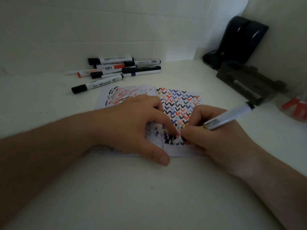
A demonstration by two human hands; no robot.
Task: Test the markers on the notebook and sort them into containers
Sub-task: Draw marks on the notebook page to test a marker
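Right hand [214,138] pinches one marker [230,117] in a writing grip, fingers curled round the barrel, tip down at the lower part of the notebook's right page; the tip itself is hidden behind the fingers. Barrel slants up and to the right, black end away from the paper. Looks like the test stroke for this marker.

Left hand [132,125] lies on the notebook [180,100] across the centre fold, fingers bent and pressing the paper, thumb on the table [149,188] at the near edge. Likely there to pin the pages flat while the other hand writes. It holds nothing.

Notebook lies open on the table: left page scribbled, right page filled with rows of black, red and blue ticks, so little blank space is left.

Counts: one marker in hand; untested pile [116,70] near the back wall, roughly seven or eight, overlapping, exact count unclear. One clear container [294,108] at the right edge, red items inside, cropped. A second container isn't in view. Dark objects at back right, unidentified.
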